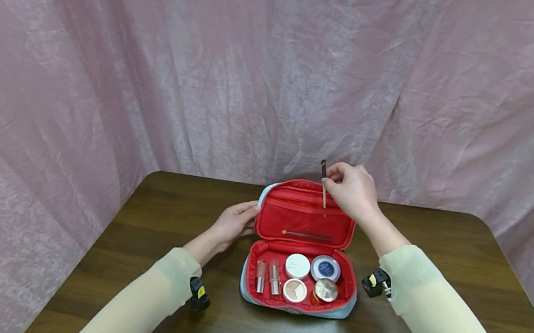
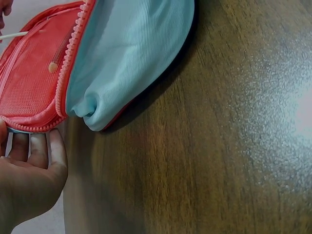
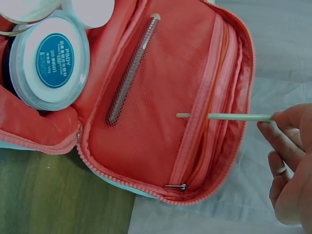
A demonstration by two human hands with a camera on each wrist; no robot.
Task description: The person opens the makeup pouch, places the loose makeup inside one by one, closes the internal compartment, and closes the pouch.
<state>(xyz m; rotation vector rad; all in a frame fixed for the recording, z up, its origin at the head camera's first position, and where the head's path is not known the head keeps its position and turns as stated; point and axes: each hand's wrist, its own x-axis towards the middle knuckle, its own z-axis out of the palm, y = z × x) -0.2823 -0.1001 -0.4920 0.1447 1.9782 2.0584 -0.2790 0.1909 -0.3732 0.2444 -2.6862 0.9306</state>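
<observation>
A light blue makeup bag with a red lining (image 1: 295,308) lies unzipped, its lid raised. At the lid's left edge, my left hand (image 1: 236,222) grips the rim, fingers behind it as the left wrist view shows. Above the lid's top right, my right hand (image 1: 351,188) pinches a makeup brush (image 1: 323,169), dark bristle end up. The pale handle (image 3: 239,117) points down past the zip strip, and its tip shows through the mesh pocket (image 3: 151,83). Another slim stick-like tool (image 3: 131,68) lies behind that mesh.
In the bag's base sit two lipstick-like tubes (image 1: 274,278), a white round jar (image 1: 297,266), a powder case with a blue label (image 1: 326,268), a three-colour palette (image 1: 295,291) and a gold-lidded jar (image 1: 326,290). Beneath is a wooden table (image 1: 175,198); a pink curtain (image 1: 262,70) hangs behind.
</observation>
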